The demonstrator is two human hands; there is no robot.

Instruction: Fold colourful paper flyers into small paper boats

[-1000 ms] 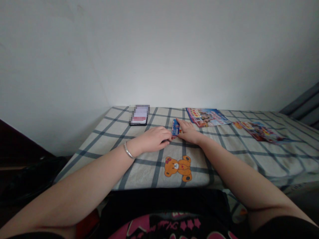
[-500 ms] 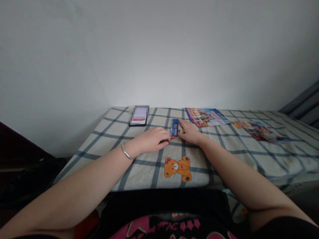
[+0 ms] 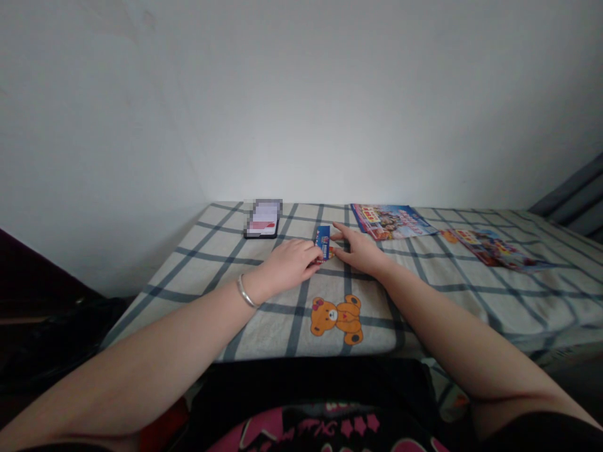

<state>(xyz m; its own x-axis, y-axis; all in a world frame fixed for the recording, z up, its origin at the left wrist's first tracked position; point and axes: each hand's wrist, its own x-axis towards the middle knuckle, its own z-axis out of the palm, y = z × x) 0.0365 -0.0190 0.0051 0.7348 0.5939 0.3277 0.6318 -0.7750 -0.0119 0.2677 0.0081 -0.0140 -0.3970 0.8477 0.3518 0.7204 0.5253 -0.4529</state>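
A small blue printed paper, looking like a folded leaflet, lies on the checked cloth in front of me. My left hand, with a silver bangle at the wrist, has its bent fingers closed on the paper's lower left edge; the fingertips are partly hidden. On the other side, my right hand rests with thumb and forefinger spread apart along the paper's right edge. Whether the right fingertips touch the paper I cannot tell.
A phone with a blurred screen lies at the back left. Two colourful leaflets lie to the right, one near the wall and another further right. A white wall rises behind the table.
The blue paper has shifted slightly left, closer to my left fingers. My right fingers have lifted and spread off its right side. Phone and leaflets stay put.
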